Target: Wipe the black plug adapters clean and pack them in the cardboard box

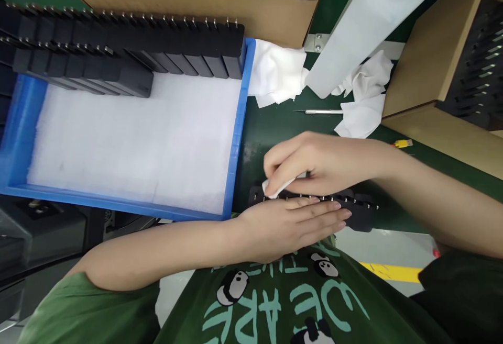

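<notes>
My left hand lies flat, fingers stretched out and side by side, along the near side of a row of black blocks with metal pins. The hand covers much of that row. Above its left end, my right hand pinches a small white cloth, which touches the blocks by the pins. The row sits at the near edge of the green table. Left of both hands stands a blue tray with a white lining, holding several similar black blocks along its far side.
A cardboard box of black parts stands behind the tray; another cardboard box is at the right. White cloths and more crumpled cloths lie beyond my hands. A thin metal pen-like tool and a white bottle are there too.
</notes>
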`<control>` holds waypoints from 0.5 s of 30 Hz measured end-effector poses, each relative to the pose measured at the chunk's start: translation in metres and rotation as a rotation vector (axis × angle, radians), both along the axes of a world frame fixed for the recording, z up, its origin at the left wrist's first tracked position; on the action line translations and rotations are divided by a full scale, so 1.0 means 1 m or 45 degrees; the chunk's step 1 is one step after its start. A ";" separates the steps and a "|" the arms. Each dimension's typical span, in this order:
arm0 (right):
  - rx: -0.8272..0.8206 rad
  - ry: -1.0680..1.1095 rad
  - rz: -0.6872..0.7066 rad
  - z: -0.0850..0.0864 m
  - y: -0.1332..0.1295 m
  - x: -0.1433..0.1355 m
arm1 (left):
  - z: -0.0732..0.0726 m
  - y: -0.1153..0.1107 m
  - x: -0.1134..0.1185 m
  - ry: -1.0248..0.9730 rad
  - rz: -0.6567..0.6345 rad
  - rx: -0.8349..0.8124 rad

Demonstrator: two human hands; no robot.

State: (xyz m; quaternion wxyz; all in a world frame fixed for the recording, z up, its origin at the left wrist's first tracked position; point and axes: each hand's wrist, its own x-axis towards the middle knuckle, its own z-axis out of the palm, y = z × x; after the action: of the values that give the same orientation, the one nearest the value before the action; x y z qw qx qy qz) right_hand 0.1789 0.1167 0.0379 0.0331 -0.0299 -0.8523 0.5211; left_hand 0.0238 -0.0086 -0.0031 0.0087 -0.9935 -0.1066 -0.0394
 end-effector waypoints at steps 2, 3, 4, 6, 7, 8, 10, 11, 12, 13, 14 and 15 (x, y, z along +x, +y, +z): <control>0.002 -0.038 0.104 -0.004 0.002 -0.010 | 0.000 0.001 0.000 0.013 -0.005 0.015; 0.027 -0.072 0.151 -0.005 0.004 -0.013 | 0.000 0.001 0.001 0.017 -0.006 0.009; 0.053 -0.096 0.170 -0.006 0.005 -0.014 | 0.001 0.001 0.000 0.014 -0.006 -0.003; 0.065 -0.083 0.155 -0.007 0.005 -0.013 | 0.001 0.002 0.000 0.011 -0.007 -0.019; 0.041 -0.048 0.137 -0.007 0.005 -0.011 | 0.001 0.002 0.000 0.008 -0.007 -0.018; 0.009 -0.015 0.115 -0.006 0.005 -0.009 | 0.001 0.002 0.000 0.006 -0.007 -0.014; -0.053 0.009 0.073 -0.006 0.004 -0.007 | 0.001 0.001 0.000 -0.009 -0.013 -0.010; -0.083 -0.006 0.067 -0.006 0.004 -0.007 | 0.002 0.001 0.000 -0.015 -0.016 -0.012; -0.117 -0.037 0.078 -0.006 0.004 -0.009 | 0.002 0.001 0.000 -0.021 -0.019 -0.017; -0.151 -0.079 0.105 -0.005 0.005 -0.012 | 0.003 0.002 0.000 -0.017 -0.021 -0.020; -0.180 -0.121 0.144 -0.005 0.007 -0.015 | 0.004 0.002 0.000 -0.007 -0.023 -0.019; -0.193 -0.160 0.184 -0.004 0.009 -0.018 | 0.004 0.002 0.000 0.005 -0.022 -0.020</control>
State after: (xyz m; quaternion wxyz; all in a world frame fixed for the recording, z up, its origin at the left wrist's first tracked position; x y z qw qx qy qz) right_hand 0.1604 0.1253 0.0336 -0.0604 -0.0033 -0.8108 0.5822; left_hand 0.0240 -0.0069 0.0014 0.0008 -0.9945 -0.0983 -0.0368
